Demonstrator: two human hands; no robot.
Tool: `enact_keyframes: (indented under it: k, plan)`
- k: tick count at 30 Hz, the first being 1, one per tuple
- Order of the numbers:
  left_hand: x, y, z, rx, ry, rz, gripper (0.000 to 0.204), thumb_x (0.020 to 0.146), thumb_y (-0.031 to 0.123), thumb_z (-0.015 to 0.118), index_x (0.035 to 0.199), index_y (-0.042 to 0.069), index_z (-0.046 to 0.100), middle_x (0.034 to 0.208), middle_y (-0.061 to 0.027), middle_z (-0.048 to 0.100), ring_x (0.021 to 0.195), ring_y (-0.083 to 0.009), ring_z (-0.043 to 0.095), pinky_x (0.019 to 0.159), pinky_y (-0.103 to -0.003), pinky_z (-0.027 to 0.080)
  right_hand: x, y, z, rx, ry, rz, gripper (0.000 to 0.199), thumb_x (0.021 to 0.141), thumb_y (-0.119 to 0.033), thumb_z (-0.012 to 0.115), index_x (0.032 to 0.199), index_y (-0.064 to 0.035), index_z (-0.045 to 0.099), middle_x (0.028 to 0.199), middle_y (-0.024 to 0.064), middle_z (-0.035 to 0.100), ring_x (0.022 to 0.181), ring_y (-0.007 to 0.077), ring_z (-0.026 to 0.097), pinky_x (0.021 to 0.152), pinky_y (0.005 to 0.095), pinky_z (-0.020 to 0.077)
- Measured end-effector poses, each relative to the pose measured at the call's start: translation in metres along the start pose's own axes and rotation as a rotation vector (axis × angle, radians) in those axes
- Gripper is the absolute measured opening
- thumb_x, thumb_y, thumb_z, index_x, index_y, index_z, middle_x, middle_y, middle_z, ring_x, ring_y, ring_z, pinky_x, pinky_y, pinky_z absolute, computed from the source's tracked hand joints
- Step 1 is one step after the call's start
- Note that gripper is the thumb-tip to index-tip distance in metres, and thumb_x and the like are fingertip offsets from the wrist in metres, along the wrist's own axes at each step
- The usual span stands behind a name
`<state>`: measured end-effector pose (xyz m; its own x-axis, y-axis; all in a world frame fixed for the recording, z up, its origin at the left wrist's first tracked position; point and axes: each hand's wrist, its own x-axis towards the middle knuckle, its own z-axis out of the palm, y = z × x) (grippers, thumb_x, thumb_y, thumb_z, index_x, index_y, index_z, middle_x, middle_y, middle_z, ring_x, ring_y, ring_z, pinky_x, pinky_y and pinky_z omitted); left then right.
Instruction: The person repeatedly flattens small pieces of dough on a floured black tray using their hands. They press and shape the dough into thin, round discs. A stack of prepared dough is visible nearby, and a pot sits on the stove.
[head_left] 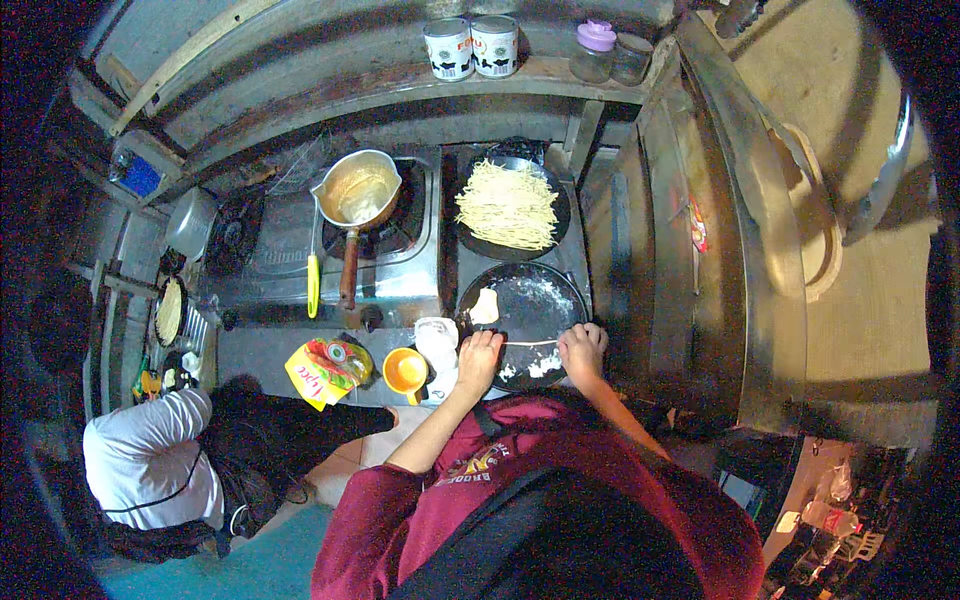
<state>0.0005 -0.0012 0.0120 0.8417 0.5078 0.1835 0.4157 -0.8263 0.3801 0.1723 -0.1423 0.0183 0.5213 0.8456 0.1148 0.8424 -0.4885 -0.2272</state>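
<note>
On the steel counter, both hands pinch a thin white strip

Cramped kitchen, gas stove, saucepan, pan of noodles, shelf tins

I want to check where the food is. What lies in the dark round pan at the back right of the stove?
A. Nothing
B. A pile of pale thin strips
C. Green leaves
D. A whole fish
B: the back pan holds a heap of pale thin strips.
</note>
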Motion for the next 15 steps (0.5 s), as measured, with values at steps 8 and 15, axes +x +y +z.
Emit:
enact_keyframes:
  k: [8, 15]
  plan:
    - [0.041, -0.004, -0.011, -0.613, 0.251, -0.242, 0.007, 0.076, 0.001, 0.053, 0.083, 0.001, 0.051, 0.077, -0.0134, 0.053, 0.072, -0.0284, 0.055, 0.062, -0.036, 0.044, 0.04, -0.015, 0.012, 0.48, 0.219, 0.203, 0.01, 0.071, -0.014, 0.064, 0.074, -0.0099, 0.056, 0.072, 0.0014, 0.058, 0.078, 0.023, 0.054, 0.079, 0.039, 0.0333]
    - [0.157, -0.039, -0.031, -0.699, 0.504, -0.451, 0.01, 0.084, 0.01, 0.053, 0.081, 0.0, 0.055, 0.079, -0.0104, 0.057, 0.073, -0.0187, 0.055, 0.069, -0.029, 0.044, 0.166, -0.039, -0.018, 0.381, 0.453, 0.209, 0.005, 0.077, -0.015, 0.061, 0.079, -0.0113, 0.059, 0.074, 0.0, 0.059, 0.077, 0.0208, 0.054, 0.073, 0.0353, 0.0312]
